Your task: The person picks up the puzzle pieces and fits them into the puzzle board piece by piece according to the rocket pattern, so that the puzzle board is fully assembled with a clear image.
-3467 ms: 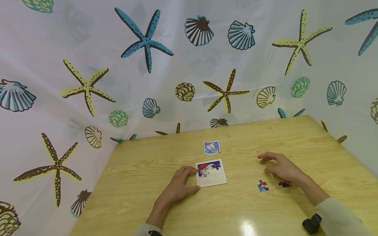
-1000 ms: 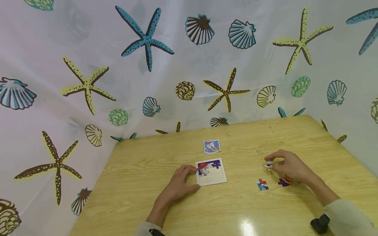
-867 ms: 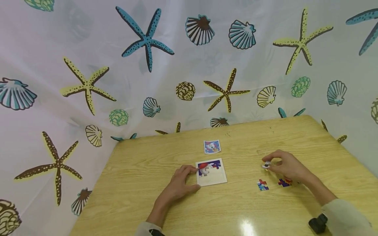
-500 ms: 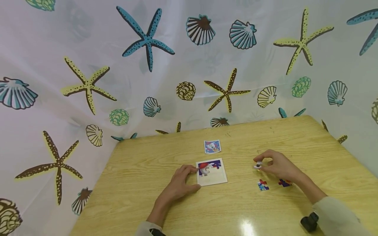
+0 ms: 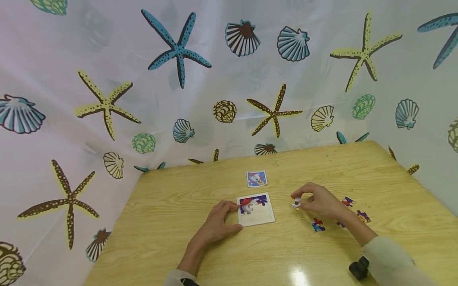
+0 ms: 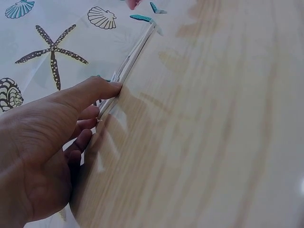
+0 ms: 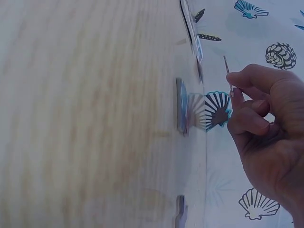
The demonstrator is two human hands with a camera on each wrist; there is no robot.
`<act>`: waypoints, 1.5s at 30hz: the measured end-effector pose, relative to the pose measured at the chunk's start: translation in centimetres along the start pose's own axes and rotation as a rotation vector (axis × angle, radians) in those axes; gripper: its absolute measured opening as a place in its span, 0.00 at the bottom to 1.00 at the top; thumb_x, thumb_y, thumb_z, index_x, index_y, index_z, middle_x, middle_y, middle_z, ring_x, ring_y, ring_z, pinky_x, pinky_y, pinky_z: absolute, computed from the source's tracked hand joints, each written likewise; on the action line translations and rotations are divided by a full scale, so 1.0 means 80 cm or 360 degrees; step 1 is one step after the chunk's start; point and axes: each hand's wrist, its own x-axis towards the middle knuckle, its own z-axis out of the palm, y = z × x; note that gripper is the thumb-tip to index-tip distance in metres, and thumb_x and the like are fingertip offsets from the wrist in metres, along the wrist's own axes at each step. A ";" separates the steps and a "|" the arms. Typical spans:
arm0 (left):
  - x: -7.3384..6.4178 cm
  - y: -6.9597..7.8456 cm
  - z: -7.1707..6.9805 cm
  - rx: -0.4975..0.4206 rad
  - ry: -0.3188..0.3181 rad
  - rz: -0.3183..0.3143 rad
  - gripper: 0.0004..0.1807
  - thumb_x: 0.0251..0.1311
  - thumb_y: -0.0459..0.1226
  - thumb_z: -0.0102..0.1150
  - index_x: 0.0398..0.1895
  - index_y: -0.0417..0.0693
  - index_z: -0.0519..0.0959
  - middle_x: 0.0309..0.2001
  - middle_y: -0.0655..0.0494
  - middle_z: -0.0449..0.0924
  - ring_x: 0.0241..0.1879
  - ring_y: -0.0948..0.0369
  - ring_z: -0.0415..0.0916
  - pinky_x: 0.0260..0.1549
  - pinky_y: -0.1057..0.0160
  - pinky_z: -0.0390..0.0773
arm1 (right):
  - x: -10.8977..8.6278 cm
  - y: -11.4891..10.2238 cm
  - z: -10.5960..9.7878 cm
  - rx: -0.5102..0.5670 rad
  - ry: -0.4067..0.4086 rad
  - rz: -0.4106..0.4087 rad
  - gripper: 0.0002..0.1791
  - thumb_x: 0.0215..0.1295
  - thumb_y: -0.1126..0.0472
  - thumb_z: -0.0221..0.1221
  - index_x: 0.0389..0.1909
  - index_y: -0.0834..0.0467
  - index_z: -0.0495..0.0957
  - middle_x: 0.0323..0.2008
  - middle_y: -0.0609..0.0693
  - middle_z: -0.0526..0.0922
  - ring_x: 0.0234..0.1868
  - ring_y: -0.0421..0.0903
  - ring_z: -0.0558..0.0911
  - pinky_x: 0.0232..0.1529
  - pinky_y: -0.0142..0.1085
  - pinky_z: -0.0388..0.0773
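Note:
Between thumb and index finger my right hand [image 5: 321, 201] pinches a small white jigsaw puzzle piece with a dark spot [image 5: 296, 203], to the right of the puzzle tray. In the right wrist view that piece [image 7: 227, 66] shows edge-on, raised above the table. My left hand [image 5: 216, 223] rests at the left side of the square puzzle tray [image 5: 259, 217], index fingertip on the edge and thumb by the near corner. Joined pieces [image 5: 249, 203] with a red and white picture fill the tray's upper part; pale base shows below.
Loose puzzle pieces lie on the wooden table [image 5: 171, 198] at right: a blue and red one [image 5: 318, 225], a red and purple one [image 5: 348, 201] and a purple one [image 5: 363, 216]; another is partly under the right forearm. A picture card [image 5: 257, 178] lies behind the tray.
My right hand has picked up the white puzzle piece and moved left with it toward the tray, uncovering loose pieces behind the forearm. My left hand has stayed at the tray.

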 end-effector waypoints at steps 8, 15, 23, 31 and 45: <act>0.000 0.000 0.000 -0.0013 0.0000 -0.0014 0.32 0.58 0.48 0.74 0.65 0.51 0.78 0.68 0.55 0.71 0.71 0.48 0.61 0.72 0.40 0.60 | 0.015 -0.020 0.017 0.0101 -0.0050 -0.0027 0.16 0.66 0.72 0.66 0.54 0.67 0.82 0.50 0.59 0.81 0.46 0.51 0.83 0.38 0.31 0.81; -0.001 -0.002 0.000 0.0000 0.0016 -0.0005 0.32 0.57 0.47 0.75 0.64 0.50 0.78 0.67 0.55 0.71 0.71 0.48 0.62 0.71 0.40 0.60 | 0.031 -0.031 0.033 0.0070 -0.0051 -0.0094 0.15 0.66 0.70 0.67 0.53 0.66 0.83 0.49 0.57 0.83 0.48 0.55 0.79 0.38 0.31 0.77; -0.003 -0.001 0.000 -0.0002 0.0011 0.0006 0.32 0.57 0.47 0.75 0.64 0.50 0.78 0.67 0.55 0.71 0.70 0.48 0.62 0.71 0.40 0.61 | 0.045 -0.038 0.051 0.0002 -0.0076 -0.0129 0.14 0.65 0.70 0.67 0.51 0.64 0.85 0.47 0.56 0.84 0.47 0.56 0.79 0.39 0.31 0.75; -0.001 0.000 -0.001 -0.0003 0.0012 -0.0010 0.32 0.57 0.48 0.75 0.64 0.50 0.78 0.67 0.56 0.71 0.71 0.49 0.63 0.71 0.40 0.61 | 0.058 -0.046 0.064 -0.0029 -0.0115 -0.0093 0.15 0.64 0.71 0.65 0.51 0.60 0.86 0.49 0.52 0.83 0.54 0.56 0.79 0.52 0.46 0.79; -0.002 0.000 -0.001 -0.0020 -0.0004 -0.0009 0.32 0.57 0.48 0.75 0.65 0.51 0.77 0.68 0.55 0.70 0.71 0.48 0.61 0.71 0.39 0.61 | 0.083 -0.049 0.089 -0.0150 -0.0169 -0.0174 0.14 0.59 0.74 0.66 0.46 0.63 0.88 0.46 0.53 0.85 0.49 0.53 0.81 0.45 0.36 0.76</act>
